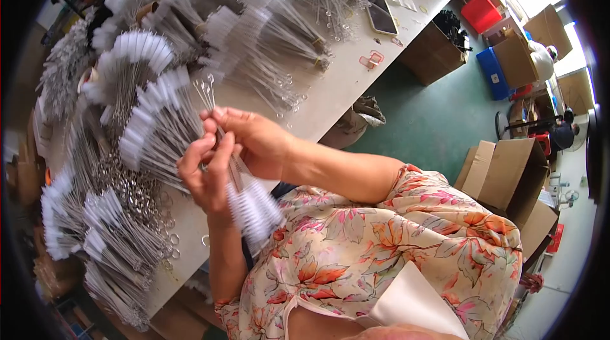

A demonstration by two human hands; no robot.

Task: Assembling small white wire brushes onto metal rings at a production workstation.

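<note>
Both hands are busy: the left hand (208,180) has its fingers curled around the wire stems of a small bunch of brushes (255,213), and the right hand (257,140) is pinching the same stems up nearer the loops (204,89) (can't tell exactly which fingers are pressing). The bunch sits right between them by the near edge of the bench (332,89), loops pointing over the bench, bristles out past the edge in front of the floral shirt (381,226).

IMO that's a decent hold. I'd stay on the bare wire so the bristles don't get crushed, squeeze lightly so the stems don't bend, and use the loops to judge whether the ends are even. Catching bristles on the shirt seems the likeliest snag.

Just past the hands there's a big fanned pile of brushes (155,118), so I'd keep the held bunch clear of it (tangle city otherwise). The phone (381,15) lies farther right along that near edge, with a cardboard box (432,60) on the floor beyond.
</note>
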